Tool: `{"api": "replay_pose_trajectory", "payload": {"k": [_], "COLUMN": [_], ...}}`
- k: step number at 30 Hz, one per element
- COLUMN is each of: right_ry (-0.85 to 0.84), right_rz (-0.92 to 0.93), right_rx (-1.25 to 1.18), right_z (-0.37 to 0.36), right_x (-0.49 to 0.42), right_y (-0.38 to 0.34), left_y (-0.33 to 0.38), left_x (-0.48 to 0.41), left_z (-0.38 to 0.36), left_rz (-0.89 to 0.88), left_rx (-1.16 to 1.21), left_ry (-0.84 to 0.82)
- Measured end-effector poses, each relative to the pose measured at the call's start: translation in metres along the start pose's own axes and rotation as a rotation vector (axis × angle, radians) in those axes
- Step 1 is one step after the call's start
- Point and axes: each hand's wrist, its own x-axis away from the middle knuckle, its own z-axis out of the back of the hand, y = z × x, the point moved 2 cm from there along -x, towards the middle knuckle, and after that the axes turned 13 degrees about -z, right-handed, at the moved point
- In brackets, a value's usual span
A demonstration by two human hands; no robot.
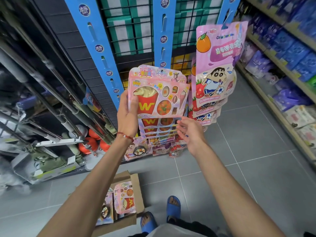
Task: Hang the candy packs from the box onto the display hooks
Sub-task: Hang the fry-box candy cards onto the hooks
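left hand [127, 115]: raised, gripping the left edge of a flat pink candy pack [158, 94] with printed fries and burgers; thumb on its front, the other fingers hidden behind it.
right hand [189, 132]: holds nothing, fingers spread and loosely bent.
held pack: upright, face toward the camera. it sits just above the right fingertips, and its lower right corner is near them but not touching.
hung packs [157, 125]: a column of the same pink packs, directly below the held one and just left of the right fingers.
blue hanging strip [163, 40]: slotted blue card rising above the left fingers. the held pack's top edge overlaps its lower end, and no hook can be made out there.
pink cartoon pouches [218, 65]: a stack on the next strip, above and to the right of the right fingers.
brown cardboard box [135, 189]: open on the grey floor well below both hands, with more pink packs inside.
step in hand: probably lining this pack up with a free hook above the hung column, so the task looks partly done.
next move: calls for finding the hole in the pack's top edge and sliding it over the hook. the free right hand could steady the bottom so the pack does not tilt.
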Motion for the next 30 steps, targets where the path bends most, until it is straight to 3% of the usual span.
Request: {"api": "replay_pose_trajectory", "payload": {"k": [30], "right_ry": [-0.021], "right_rz": [-0.034], "right_rx": [0.053], "right_z": [-0.003], "right_x": [-0.011], "right_y": [0.0], "left_y": [-0.034], "left_x": [0.001], "left_z": [-0.003], "left_rz": [0.121], "left_rx": [-0.09], "left_ry": [0.005]}}
